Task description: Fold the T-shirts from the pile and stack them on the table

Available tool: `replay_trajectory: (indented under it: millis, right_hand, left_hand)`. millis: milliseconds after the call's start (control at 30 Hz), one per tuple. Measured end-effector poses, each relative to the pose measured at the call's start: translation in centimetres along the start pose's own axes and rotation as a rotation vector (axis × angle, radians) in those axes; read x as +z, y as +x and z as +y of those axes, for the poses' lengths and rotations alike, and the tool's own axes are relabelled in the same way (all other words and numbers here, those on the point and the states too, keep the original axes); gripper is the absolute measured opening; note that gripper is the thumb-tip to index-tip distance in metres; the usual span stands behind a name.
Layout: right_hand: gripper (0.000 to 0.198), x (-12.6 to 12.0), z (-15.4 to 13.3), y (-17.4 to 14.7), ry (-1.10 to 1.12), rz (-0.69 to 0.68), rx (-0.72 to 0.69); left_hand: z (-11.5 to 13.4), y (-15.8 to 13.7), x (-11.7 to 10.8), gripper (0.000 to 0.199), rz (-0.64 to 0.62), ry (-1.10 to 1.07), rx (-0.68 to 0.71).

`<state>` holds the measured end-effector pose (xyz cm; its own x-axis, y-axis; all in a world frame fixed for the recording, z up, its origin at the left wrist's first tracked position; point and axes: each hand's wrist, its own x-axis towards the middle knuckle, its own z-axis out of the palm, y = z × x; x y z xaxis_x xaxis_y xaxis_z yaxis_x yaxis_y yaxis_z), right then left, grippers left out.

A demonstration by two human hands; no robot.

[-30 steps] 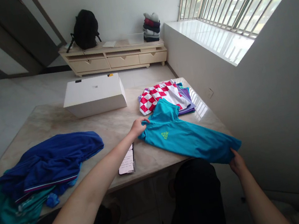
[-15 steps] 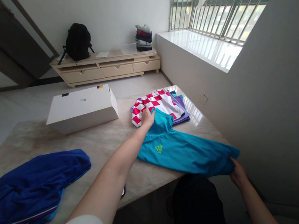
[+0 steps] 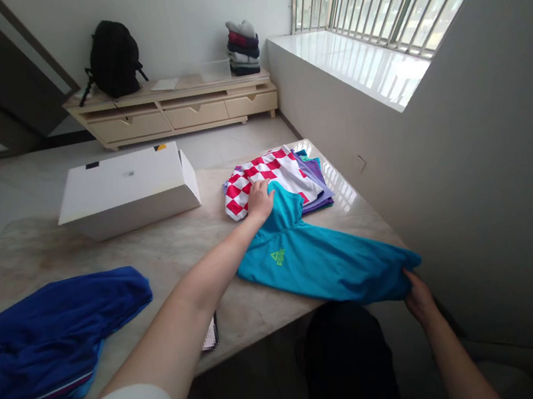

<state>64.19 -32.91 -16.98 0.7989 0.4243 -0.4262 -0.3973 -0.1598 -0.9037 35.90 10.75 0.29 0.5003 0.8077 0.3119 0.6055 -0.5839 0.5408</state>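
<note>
A teal T-shirt with a small green logo lies folded lengthwise across the table's near right corner, its lower end reaching past the edge. At its far end my left hand holds the sleeve side, thumb toward the cloth and fingers partly bent. My right hand grips the lower end off the table's edge, with some fingers hidden beneath the fabric. Just beyond the teal shirt, partly under it, is a red-and-white checkered garment on top of a stack with purple clothes.
To the left lies a heap of blue clothing. A white box stands at the table's far side. A phone rests near the front edge, partly behind my left forearm. My knee is below the table edge.
The camera view has shifted slightly, uncovering more of the phone. My left hand's fingers have turned a little over the sleeve edge. The right hand keeps its grip; the shirt lies nearly the same.
</note>
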Motion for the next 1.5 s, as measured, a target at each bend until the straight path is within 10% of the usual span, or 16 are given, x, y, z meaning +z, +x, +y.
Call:
replay_trajectory:
  millis: [167,267,467,700,867,1000,1200,1300,1500]
  right_hand:
    - [0.066,-1.1,-1.5,-1.1,0.001,0.026,0.113]
    - [0.060,-2.1,-4.1,-1.8,-0.020,0.073,0.146]
    - [0.043,0.4,-14.6,-5.2,-0.094,0.058,0.013]
    - [0.054,18.6,-23.3,-14.7,-0.304,-0.311,-0.303]
    - [0.074,34.4,-18.3,-22.3,-0.633,-0.576,-0.425]
    - [0.058,38.0,-13.8,-25.2,-0.670,-0.673,-0.481]
    - [0.050,29.3,-12.9,-19.9,-0.850,-0.330,-0.419]
    - [0.058,25.2,-12.3,-16.6,-0.985,-0.172,-0.328]
    - [0.052,23.6,-8.9,-14.9,-1.097,-0.284,-0.229]
  left_hand:
    - [-1.3,-14.1,-2.2,0.050,-0.143,0.191,0.282]
    - [-3.1,-20.2,-2.8,0.055,-0.255,0.330,0.221]
    - [-2.2,-21.0,-2.6,0.073,-0.349,0.319,0.056]
    - [3.9,-31.3,-3.7,0.053,-0.282,0.025,0.110]
    - [5.6,-41.7,-5.9,0.044,-0.277,-0.171,0.054]
    - [3.2,-46.2,-9.6,0.032,-0.319,-0.252,-0.069]
    - [1.0,-44.4,-13.7,0.029,-0.319,-0.287,-0.180]
    - [1.5,-38.8,-12.5,0.029,-0.320,-0.234,-0.036]
    - [-0.2,-26.5,-7.8,0.062,-0.310,0.093,0.025]
